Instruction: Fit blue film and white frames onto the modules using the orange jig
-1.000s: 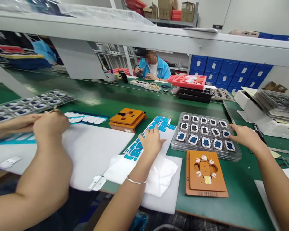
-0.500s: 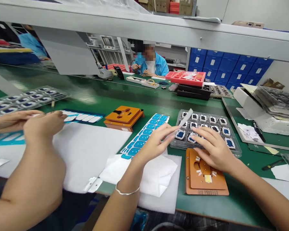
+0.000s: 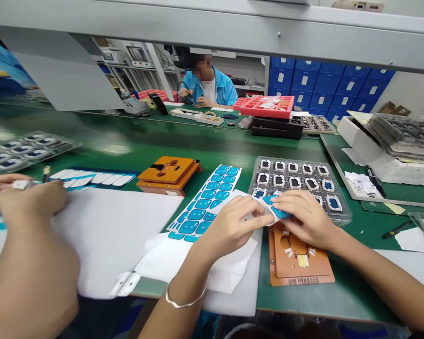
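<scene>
My left hand (image 3: pixel 229 226) and my right hand (image 3: pixel 304 217) meet over an orange fixture (image 3: pixel 305 269) near the table's front edge. Between their fingertips they pinch one small blue sticker (image 3: pixel 273 202) with a white liner strip; the left fingers grip the white strip and the right fingers cover the blue part. A sheet of blue stickers (image 3: pixel 208 200) lies just left of my hands. Behind them stands a clear tray (image 3: pixel 343 214) of small dark-framed parts, some with blue faces.
A co-worker's hands (image 3: pixel 28 200) work at the left over a white sheet (image 3: pixel 127 226). A second orange fixture (image 3: pixel 167 172) sits mid-table. A pen (image 3: pixel 374 181) and white box (image 3: pixel 374 160) are at the right; a red tray (image 3: pixel 265 107) and a seated person are beyond.
My left hand lifted a sticker off the blue sheet and brought it right. My right hand left the tray's edge and came in to grip the sticker above the orange fixture.
</scene>
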The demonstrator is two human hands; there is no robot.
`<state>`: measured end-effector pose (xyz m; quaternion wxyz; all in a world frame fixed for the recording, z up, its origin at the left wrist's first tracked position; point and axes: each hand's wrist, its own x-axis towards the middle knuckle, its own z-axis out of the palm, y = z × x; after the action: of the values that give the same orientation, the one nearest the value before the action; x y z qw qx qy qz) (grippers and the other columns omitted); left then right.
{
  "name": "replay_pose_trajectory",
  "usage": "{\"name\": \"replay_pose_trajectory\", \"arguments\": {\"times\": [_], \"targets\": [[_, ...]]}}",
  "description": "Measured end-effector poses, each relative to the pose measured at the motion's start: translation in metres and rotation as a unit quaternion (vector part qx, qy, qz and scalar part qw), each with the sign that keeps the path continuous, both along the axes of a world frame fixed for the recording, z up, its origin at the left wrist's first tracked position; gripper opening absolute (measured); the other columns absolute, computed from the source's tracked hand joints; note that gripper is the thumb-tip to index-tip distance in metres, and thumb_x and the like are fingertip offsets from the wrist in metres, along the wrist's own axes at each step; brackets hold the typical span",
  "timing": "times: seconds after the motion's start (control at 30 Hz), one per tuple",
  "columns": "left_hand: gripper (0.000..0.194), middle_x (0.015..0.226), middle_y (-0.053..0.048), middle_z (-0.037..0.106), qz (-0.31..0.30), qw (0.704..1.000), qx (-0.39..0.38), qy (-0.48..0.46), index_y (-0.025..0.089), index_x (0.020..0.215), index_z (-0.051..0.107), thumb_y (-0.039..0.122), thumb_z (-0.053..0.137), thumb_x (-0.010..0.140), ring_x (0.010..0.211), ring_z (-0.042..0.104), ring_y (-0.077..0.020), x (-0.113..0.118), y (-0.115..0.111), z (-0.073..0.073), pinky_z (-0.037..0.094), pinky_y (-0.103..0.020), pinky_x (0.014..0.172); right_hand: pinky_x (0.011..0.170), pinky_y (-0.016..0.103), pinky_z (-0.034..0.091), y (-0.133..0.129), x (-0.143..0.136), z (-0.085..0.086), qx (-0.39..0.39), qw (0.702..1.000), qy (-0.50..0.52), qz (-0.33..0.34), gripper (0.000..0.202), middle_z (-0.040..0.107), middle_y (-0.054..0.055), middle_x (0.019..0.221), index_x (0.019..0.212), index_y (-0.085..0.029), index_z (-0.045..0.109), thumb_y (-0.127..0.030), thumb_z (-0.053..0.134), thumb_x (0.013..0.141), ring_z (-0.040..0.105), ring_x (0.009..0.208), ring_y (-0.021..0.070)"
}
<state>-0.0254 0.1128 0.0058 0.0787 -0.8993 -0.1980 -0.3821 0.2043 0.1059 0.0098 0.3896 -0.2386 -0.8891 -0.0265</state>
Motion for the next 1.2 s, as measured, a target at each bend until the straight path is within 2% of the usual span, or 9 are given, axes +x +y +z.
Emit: {"name": "replay_pose_trajectory", "arguments": {"times": [0.23, 0.33, 0.4, 0.5, 0.63, 0.8, 0.93, 1.07, 1.2], "targets": [[0.046, 0.084, 0.000, 0.068, -0.016, 0.998, -0.037, -0.040, 0.027, 0.140, 0.041, 0.012, 0.045, 0.097, 0.070, 0.061, -0.0124, -0.004, -0.001, -0.002, 0.051, -0.023, 0.062, 0.097, 0.046, 0.050, -0.003, 0.008, 0.014, -0.166, 0.969, 0.165, 0.072, 0.025, 0.074, 0.003, 0.106, 0.110, -0.027, 0.070, -0.015, 0.057, 0.092, 0.061, 0.111, 0.0215], [0.055, 0.084, -0.001, 0.069, 0.078, 0.978, -0.114, -0.156, 0.027, 0.148, 0.032, 0.030, 0.052, 0.097, 0.066, 0.063, -0.0117, -0.012, 0.000, -0.004, 0.053, -0.021, 0.061, 0.092, 0.043, 0.051, -0.004, 0.016, 0.024, -0.220, 0.940, 0.259, 0.044, 0.015, 0.075, 0.002, 0.094, 0.095, -0.028, 0.074, -0.018, 0.063, 0.090, 0.064, 0.102, 0.0215], [0.065, 0.093, -0.004, 0.070, 0.176, 0.929, -0.190, -0.262, 0.024, 0.150, 0.028, 0.038, 0.055, 0.093, 0.073, 0.066, -0.0150, -0.021, 0.005, -0.006, 0.056, -0.026, 0.066, 0.083, 0.039, 0.054, -0.006, 0.024, 0.032, -0.259, 0.924, 0.280, 0.028, 0.007, 0.073, 0.003, 0.089, 0.088, -0.026, 0.073, -0.023, 0.067, 0.087, 0.065, 0.091, 0.0203], [0.085, 0.107, -0.012, 0.068, 0.318, 0.853, -0.280, -0.306, 0.018, 0.154, 0.010, 0.040, 0.058, 0.088, 0.092, 0.069, -0.0252, -0.036, 0.018, -0.010, 0.057, -0.041, 0.082, 0.071, 0.032, 0.052, -0.008, 0.036, 0.042, -0.334, 0.928, 0.165, -0.008, 0.013, 0.071, 0.003, 0.089, 0.093, -0.023, 0.069, -0.028, 0.072, 0.082, 0.065, 0.083, 0.0185], [0.097, 0.118, -0.018, 0.065, 0.460, 0.801, -0.353, -0.149, 0.015, 0.155, -0.003, 0.031, 0.060, 0.083, 0.095, 0.068, -0.0347, -0.043, 0.029, -0.018, 0.052, -0.053, 0.086, 0.061, 0.026, 0.044, -0.010, 0.042, 0.047, -0.405, 0.911, -0.068, -0.044, 0.011, 0.069, 0.001, 0.082, 0.093, -0.020, 0.064, -0.025, 0.068, 0.085, 0.063, 0.073, 0.0162], [0.080, 0.143, -0.032, 0.041, 0.543, 0.775, -0.324, 0.003, 0.010, 0.151, 0.028, 0.047, 0.057, 0.086, 0.125, 0.044, -0.0524, -0.031, 0.023, -0.028, 0.045, -0.068, 0.087, 0.074, 0.027, 0.046, -0.011, 0.035, 0.048, -0.424, 0.887, -0.184, -0.004, 0.015, 0.072, 0.003, 0.092, 0.093, -0.017, 0.071, -0.010, 0.059, 0.088, 0.065, 0.082, 0.0159], [0.055, 0.144, -0.026, 0.042, 0.462, 0.860, -0.215, -0.019, 0.015, 0.133, 0.055, 0.047, 0.056, 0.089, 0.126, 0.038, -0.0478, -0.017, 0.018, -0.028, 0.042, -0.068, 0.090, 0.076, 0.027, 0.045, -0.016, 0.031, 0.051, -0.430, 0.879, -0.205, -0.002, 0.026, 0.071, 0.004, 0.097, 0.097, -0.018, 0.073, -0.004, 0.055, 0.087, 0.064, 0.086, 0.0162], [0.025, 0.127, -0.015, 0.057, 0.209, 0.972, -0.060, -0.083, 0.021, 0.115, 0.061, 0.032, 0.056, 0.093, 0.115, 0.046, -0.0312, 0.004, 0.006, -0.020, 0.040, -0.052, 0.096, 0.068, 0.028, 0.042, -0.019, 0.028, 0.049, -0.436, 0.868, -0.225, -0.074, 0.024, 0.070, 0.005, 0.091, 0.100, -0.017, 0.070, -0.006, 0.061, 0.080, 0.062, 0.080, 0.0187], [0.019, 0.112, -0.008, 0.065, -0.013, 0.999, -0.007, -0.046, 0.022, 0.105, 0.062, 0.032, 0.047, 0.098, 0.103, 0.044, -0.0250, 0.026, -0.012, -0.016, 0.037, -0.042, 0.090, 0.073, 0.031, 0.039, -0.018, 0.025, 0.039, -0.425, 0.871, -0.231, -0.088, 0.017, 0.069, 0.005, 0.085, 0.092, -0.018, 0.070, -0.009, 0.062, 0.080, 0.056, 0.085, 0.0215]]}}
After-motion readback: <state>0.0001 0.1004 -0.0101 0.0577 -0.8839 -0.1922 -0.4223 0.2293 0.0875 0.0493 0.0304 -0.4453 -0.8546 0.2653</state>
